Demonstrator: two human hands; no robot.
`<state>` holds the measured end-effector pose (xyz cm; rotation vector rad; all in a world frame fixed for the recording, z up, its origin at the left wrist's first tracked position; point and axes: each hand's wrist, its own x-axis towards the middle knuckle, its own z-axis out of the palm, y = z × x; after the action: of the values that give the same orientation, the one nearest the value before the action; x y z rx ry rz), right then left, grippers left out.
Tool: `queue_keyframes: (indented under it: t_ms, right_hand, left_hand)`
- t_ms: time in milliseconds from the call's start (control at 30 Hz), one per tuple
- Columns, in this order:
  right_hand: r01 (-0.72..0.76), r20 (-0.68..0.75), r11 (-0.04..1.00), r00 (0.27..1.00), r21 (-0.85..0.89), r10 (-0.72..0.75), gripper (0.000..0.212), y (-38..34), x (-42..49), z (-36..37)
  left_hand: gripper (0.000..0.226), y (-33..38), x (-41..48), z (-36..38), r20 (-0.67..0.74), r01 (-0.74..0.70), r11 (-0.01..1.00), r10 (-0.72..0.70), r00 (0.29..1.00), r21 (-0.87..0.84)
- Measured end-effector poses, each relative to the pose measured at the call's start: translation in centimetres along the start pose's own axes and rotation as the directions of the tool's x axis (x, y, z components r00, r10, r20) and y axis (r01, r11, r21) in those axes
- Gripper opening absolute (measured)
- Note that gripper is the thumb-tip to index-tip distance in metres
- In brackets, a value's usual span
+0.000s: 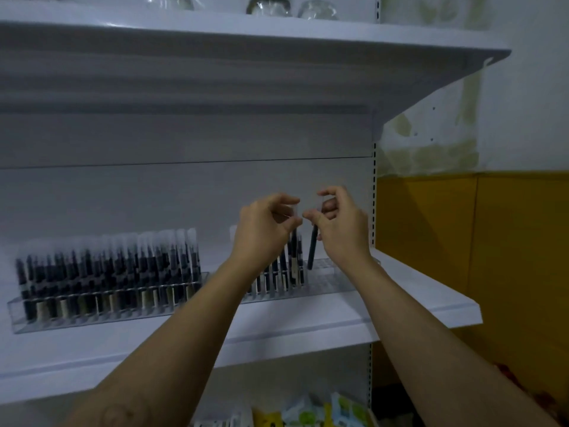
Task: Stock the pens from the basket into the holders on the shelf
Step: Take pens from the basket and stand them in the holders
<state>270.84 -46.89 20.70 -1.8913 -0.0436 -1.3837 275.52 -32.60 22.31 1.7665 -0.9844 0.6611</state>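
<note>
Two clear plastic pen holders stand on the white shelf point(400, 306). The left holder point(101, 315) is packed with several dark pens with frosted caps. The right holder point(326, 275) has several pens in its left part, and its right end shows bare slots. My right hand point(341, 223) pinches a dark pen point(312, 251) by its top, upright, its lower tip at the right holder's slots. My left hand point(264, 226) pinches the frosted cap of a pen point(294, 241) standing in the same holder. The basket is out of view.
Another white shelf point(246, 35) overhangs above, with clear wrapped items on top. Colourful packets point(311, 411) lie below the pen shelf. A yellow and white wall point(492, 211) is at the right, past the shelf's upright.
</note>
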Motion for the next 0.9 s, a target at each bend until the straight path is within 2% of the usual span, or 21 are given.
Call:
queue_keyframes:
  t_ms: [133, 367, 567, 633, 700, 767, 900]
  right_hand:
    - [-0.003, 0.000, 1.000, 1.000, 0.007, 0.003, 0.030, 1.2, 1.0, 1.3]
    - [-0.027, -0.019, 1.000, 0.999, -0.007, 0.026, 0.033, 3.2, 1.6, 2.7]
    - [-0.055, 0.053, 0.998, 0.997, -0.006, 0.055, 0.034, 4.0, 1.3, 3.2]
    - [-0.062, 0.121, 0.996, 0.990, -0.062, 0.069, 0.033, 4.3, 1.0, 3.1]
    - [-0.034, 0.249, 0.983, 0.965, -0.182, 0.079, 0.033, 4.6, 0.3, 3.0]
    - [0.026, 0.356, 0.962, 0.931, -0.273, 0.076, 0.043, 4.8, -0.5, 2.6]
    - [0.078, 0.416, 0.925, 0.904, -0.373, 0.092, 0.059, 4.8, -1.0, 1.4]
  left_hand:
    - [0.027, -1.0, 0.9, 0.9, -0.061, -0.013, 1.000, 0.012, 0.998, -0.018]
    - [0.025, -2.8, 1.8, 1.3, -0.073, 0.018, 1.000, -0.020, 0.997, -0.020]
    - [0.024, -3.5, 2.2, 1.4, -0.088, 0.028, 0.998, -0.032, 0.996, -0.055]
    - [0.024, -3.4, 2.2, 1.4, -0.082, 0.019, 0.998, -0.024, 0.996, -0.063]
    - [0.025, -3.5, 2.2, 1.4, -0.072, 0.005, 0.998, -0.010, 0.997, -0.065]
    - [0.025, -3.4, 2.2, 1.4, -0.062, 0.001, 0.998, -0.005, 0.998, -0.067]
    - [0.023, -3.7, 1.9, 1.9, -0.001, 0.023, 1.000, -0.023, 1.000, 0.002]
